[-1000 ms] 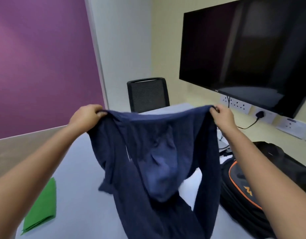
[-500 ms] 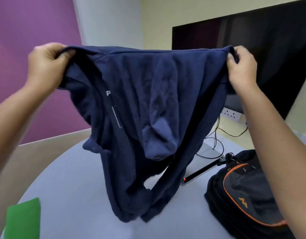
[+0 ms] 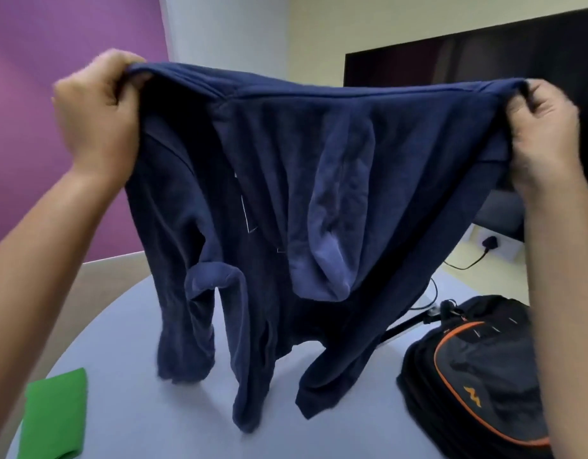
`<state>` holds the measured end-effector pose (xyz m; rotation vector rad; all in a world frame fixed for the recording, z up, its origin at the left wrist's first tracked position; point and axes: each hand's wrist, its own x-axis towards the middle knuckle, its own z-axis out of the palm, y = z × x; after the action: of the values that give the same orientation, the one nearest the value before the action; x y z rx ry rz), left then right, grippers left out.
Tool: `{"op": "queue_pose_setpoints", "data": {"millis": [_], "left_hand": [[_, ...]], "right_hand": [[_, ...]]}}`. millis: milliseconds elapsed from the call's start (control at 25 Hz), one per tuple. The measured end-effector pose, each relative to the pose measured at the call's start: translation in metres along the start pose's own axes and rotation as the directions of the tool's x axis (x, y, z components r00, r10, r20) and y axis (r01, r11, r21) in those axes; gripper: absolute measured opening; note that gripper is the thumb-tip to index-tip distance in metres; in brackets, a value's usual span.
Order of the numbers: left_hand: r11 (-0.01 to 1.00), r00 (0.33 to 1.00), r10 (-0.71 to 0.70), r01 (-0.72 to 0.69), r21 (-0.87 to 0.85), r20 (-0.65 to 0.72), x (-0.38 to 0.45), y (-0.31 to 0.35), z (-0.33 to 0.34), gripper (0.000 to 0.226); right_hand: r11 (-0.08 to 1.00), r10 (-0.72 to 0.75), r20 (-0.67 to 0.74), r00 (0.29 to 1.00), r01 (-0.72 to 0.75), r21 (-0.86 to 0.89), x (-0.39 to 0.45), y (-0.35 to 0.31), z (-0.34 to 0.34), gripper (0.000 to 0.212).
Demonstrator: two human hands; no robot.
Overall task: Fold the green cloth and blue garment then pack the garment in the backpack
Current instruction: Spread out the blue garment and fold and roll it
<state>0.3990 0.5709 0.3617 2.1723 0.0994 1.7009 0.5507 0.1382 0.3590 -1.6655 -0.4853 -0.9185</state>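
Green cloth (image 3: 54, 414): folded, flat on desk (image 3: 137, 342), near left edge. Backpack (image 3: 478, 376): lying on desk at right, black with orange trim. Blue garment (image 3: 286, 193): held up above desk, sleeves hanging, lower ends near desk surface. Left hand (image 3: 97, 117) and right hand (image 3: 544, 127): fingers pinching the garment's top edge at opposite corners, cloth stretched between. Behind: dark wall screen (image 3: 468, 64).

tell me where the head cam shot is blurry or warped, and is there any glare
Head view: the left hand and right hand are soft with motion blur, as are the blue garment hems; wide-angle distortion bows the table edge and tilts the TV screen. No strong glare; the green cloth and backpack are evenly lit.
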Motion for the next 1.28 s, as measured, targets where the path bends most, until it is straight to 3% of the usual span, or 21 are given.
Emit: {"op": "queue_pose_setpoints", "data": {"millis": [80,160,280,320,400,480,560,600,640,680,760,840,880,920,960,1040,1080,1200,1280], "left_hand": [[0.962,0.973,0.049,-0.106,0.251,0.225,-0.006,-0.01,0.013,0.029],[0.88,0.942,0.021,-0.176,0.441,0.334,-0.012,-0.019,0.017,0.032],[0.946,0.993,-0.057,0.019,0.325,0.107,-0.013,-0.023,0.017,0.029],[0.944,0.982,-0.105,0.048,0.327,0.158,-0.016,-0.024,0.026,0.029],[0.916,0.906,-0.199,0.037,0.4,0.373,-0.032,-0.03,0.043,0.028],[0.945,0.864,-0.237,0.098,0.313,0.444,-0.037,-0.035,0.051,0.025],[0.976,0.831,-0.213,0.199,0.084,0.514,-0.034,-0.046,0.044,0.017],[0.971,0.792,-0.178,0.237,-0.025,0.584,-0.03,-0.052,0.035,0.016],[0.949,0.723,-0.143,0.295,-0.114,0.676,-0.029,-0.054,0.022,0.015],[0.904,0.645,-0.11,0.38,-0.193,0.756,-0.031,-0.052,0.01,0.015],[0.743,0.542,-0.145,0.613,-0.271,0.828,-0.05,-0.051,0.007,0.022],[0.537,0.471,-0.341,0.808,-0.242,0.813,-0.083,-0.049,0.032,0.039],[0.443,0.412,-0.461,0.874,-0.199,0.786,-0.103,-0.046,0.049,0.04],[0.383,0.358,-0.55,0.911,-0.153,0.755,-0.117,-0.044,0.066,0.034],[0.36,0.318,-0.609,0.927,-0.104,0.727,-0.127,-0.041,0.08,0.026],[0.37,0.302,-0.667,0.928,-0.049,0.681,-0.139,-0.032,0.098,0.021],[0.381,0.308,-0.674,0.924,-0.042,0.672,-0.144,-0.025,0.103,0.02],[0.432,0.331,-0.593,0.9,-0.056,0.734,-0.162,0.011,0.107,0.019],[0.401,0.289,-0.525,0.914,-0.067,0.8,-0.182,0.032,0.111,0.02]], "right_hand": [[0.974,0.088,0.112,0.99,-0.062,-0.216,0.0,0.006,0.013,0.017],[0.889,0.029,0.091,0.995,0.016,-0.458,0.001,0.014,0.017,0.023],[0.949,-0.138,-0.032,0.99,0.123,-0.29,0.004,-0.004,0.015,0.021],[0.959,-0.11,-0.027,0.994,0.099,-0.266,0.007,-0.003,0.017,0.021],[0.886,0.039,-0.005,0.999,-0.037,-0.462,0.0,0.004,0.029,0.026],[0.851,0.102,-0.018,0.995,-0.097,-0.517,-0.011,0.013,0.037,0.026],[0.931,0.131,0.105,0.986,-0.086,-0.354,-0.022,0.018,0.024,0.012],[0.965,0.162,0.212,0.964,-0.109,-0.239,-0.029,0.017,0.009,0.006],[0.983,0.158,0.304,0.939,-0.12,-0.14,-0.033,0.022,-0.009,0.012],[0.989,0.141,0.386,0.911,-0.143,-0.024,-0.041,0.017,-0.021,0.015],[0.921,0.223,0.517,0.826,-0.352,0.165,-0.059,0.022,-0.022,0.012],[0.759,0.471,0.59,0.655,-0.642,0.108,-0.079,0.046,0.004,0.026],[0.682,0.599,0.556,0.576,-0.731,0.022,-0.088,0.061,0.022,0.024],[0.642,0.682,0.484,0.549,-0.766,-0.035,-0.095,0.074,0.039,0.023],[0.654,0.706,0.417,0.572,-0.753,-0.075,-0.1,0.084,0.054,0.025],[0.679,0.72,0.28,0.635,-0.728,-0.096,-0.106,0.089,0.071,0.037],[0.655,0.739,0.242,0.629,-0.754,-0.041,-0.113,0.083,0.079,0.036],[0.509,0.772,0.347,0.532,-0.845,0.162,-0.144,0.061,0.101,0.022],[0.427,0.76,0.458,0.461,-0.886,0.183,-0.171,0.052,0.118,0.02]]}}
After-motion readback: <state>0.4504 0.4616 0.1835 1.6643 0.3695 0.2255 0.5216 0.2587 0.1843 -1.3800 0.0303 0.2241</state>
